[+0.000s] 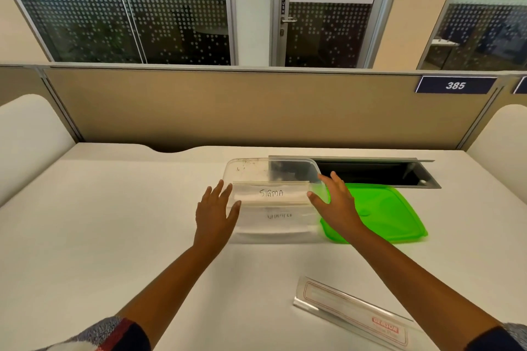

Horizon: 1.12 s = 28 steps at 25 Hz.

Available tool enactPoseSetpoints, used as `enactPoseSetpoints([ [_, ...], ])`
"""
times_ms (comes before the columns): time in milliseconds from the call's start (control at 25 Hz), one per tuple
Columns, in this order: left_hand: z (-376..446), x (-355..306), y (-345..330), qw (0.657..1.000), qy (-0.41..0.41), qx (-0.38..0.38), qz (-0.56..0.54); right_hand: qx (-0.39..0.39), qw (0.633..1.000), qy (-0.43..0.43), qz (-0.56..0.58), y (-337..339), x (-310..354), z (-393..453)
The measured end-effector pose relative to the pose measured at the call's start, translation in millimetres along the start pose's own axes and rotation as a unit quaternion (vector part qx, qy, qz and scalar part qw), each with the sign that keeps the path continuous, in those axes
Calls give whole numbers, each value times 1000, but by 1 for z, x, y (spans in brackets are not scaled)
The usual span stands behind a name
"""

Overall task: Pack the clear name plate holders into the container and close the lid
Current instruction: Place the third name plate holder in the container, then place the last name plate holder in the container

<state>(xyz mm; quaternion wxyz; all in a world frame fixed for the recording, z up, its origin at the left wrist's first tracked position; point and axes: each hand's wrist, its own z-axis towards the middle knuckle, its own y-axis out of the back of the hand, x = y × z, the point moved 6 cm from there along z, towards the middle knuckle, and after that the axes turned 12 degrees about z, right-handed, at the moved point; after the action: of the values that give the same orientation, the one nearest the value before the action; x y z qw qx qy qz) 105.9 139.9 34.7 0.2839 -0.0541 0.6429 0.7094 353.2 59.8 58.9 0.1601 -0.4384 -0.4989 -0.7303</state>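
Note:
A clear plastic container [248, 169] stands on the white desk, without its lid. Inside it lies a clear name plate holder marked "SIGMA" [271, 193], and a second holder [278, 218] with faint writing rests lower in front. My left hand [215, 212] is at the container's left side, fingers spread, holding nothing. My right hand [336, 202] is at its right side, also spread, thumb near the end of the SIGMA holder. The green lid [390, 214] lies flat just right of the container. A third clear holder [353, 312] with a red label lies near the desk's front right.
A grey cable tray opening [379, 172] is sunk into the desk behind the lid. A beige partition [256, 108] closes the desk's far edge. White side panels stand at the left [25, 139] and right [502, 137].

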Motion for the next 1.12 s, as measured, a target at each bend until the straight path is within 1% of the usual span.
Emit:
enactPoseSetpoints([
  [120, -22, -2, -6, 1000, -16, -10, -25, -8, 1000, 27, 11, 6, 6, -21],
  [200, -44, -2, -6, 998, -23, -28, -43, 2, 999, 38, 23, 6, 5, -48],
  [280, -64, -2, -9, 998, -28, -30, -50, 15, 999, 47, 22, 5, 1, -76],
  [360, -82, 2, -16, 999, -23, -16, -38, 31, 997, 64, 12, -1, -2, -104],
  [480, -108, 8, -28, 999, -33, 12, -23, 48, 991, 124, 13, -15, 1, -149],
  [560, -127, 13, -39, 998, -41, 37, -12, 85, 985, 149, 24, -30, -2, -180],
  [640, -142, 18, -48, 997, -51, 64, 12, 147, 976, 161, 18, -50, -10, -207],
  [720, -152, 21, -55, 992, -74, 78, 69, 191, 968, 163, -11, -68, -25, -223],
  [760, -157, 22, -56, 989, -84, 79, 93, 197, 965, 167, -34, -73, -31, -228],
  [960, -172, 25, -57, 982, -98, 69, 144, 150, 961, 185, -141, -76, -47, -229],
  [1040, -177, 26, -58, 980, -103, 71, 154, 159, 953, 188, -177, -80, -51, -231],
  [1120, -179, 25, -57, 979, -106, 70, 161, 172, 950, 182, -186, -83, -56, -232],
])
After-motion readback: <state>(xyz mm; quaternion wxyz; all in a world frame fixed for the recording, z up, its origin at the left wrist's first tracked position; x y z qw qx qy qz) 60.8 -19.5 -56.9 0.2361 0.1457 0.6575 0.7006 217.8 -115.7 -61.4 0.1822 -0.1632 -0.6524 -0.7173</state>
